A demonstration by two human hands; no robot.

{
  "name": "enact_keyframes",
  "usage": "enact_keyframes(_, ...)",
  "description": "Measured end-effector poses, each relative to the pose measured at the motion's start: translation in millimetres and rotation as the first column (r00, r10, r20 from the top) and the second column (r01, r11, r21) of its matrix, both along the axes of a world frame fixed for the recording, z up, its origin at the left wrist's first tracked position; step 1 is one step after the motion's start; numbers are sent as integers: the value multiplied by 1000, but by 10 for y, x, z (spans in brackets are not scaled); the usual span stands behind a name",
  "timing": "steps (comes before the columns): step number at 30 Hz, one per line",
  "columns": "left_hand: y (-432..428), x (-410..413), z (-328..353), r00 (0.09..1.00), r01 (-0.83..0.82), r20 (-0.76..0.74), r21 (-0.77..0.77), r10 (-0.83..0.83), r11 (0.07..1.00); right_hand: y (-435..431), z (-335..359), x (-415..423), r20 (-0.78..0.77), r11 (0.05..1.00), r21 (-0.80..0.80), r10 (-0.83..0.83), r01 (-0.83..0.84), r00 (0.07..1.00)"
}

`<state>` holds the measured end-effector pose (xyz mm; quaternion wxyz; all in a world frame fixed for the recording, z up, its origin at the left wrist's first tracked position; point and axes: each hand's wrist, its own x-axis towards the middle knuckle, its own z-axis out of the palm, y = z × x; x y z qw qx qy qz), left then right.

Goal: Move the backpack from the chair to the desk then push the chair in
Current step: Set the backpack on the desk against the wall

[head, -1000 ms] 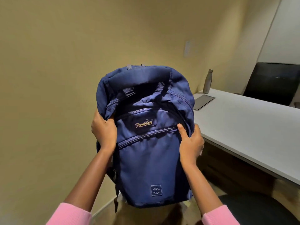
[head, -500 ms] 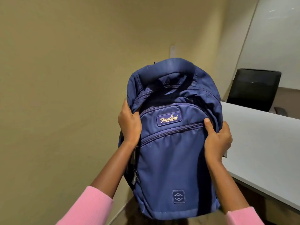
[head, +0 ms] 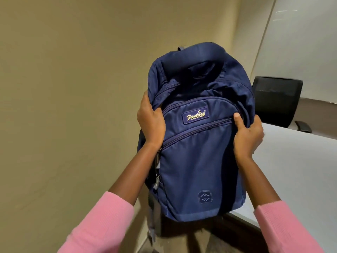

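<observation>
Two pink sleeves [head: 102, 221] reach forward to a navy backpack [head: 198, 161], held upright in the air. The left hand [head: 150, 123] clasps the backpack's left side and the right hand [head: 248, 136] its right side, thumb on the front panel. Right of the backpack lies the white desk [head: 295, 170]; beyond it, a black chair [head: 275, 101].

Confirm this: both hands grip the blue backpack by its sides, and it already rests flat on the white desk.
Not quite. The head view shows the left hand and right hand gripping the blue backpack by its sides, but it is held upright in the air, its bottom at the near edge of the white desk, not resting flat on it.
</observation>
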<state>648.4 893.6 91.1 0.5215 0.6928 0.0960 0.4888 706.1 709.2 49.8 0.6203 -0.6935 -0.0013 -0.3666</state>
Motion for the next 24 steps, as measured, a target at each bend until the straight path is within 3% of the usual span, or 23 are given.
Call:
enact_keyframes(12, 297, 1228, 24, 1000, 25, 11, -29, -24, 999, 434, 26, 1516, -45, 1000, -19, -9, 9, 999)
enact_keyframes(24, 333, 2118, -349, 991, -131, -54, -128, 125, 983, 753, -319, 2815, -194, 972, -79, 204, -222, 960)
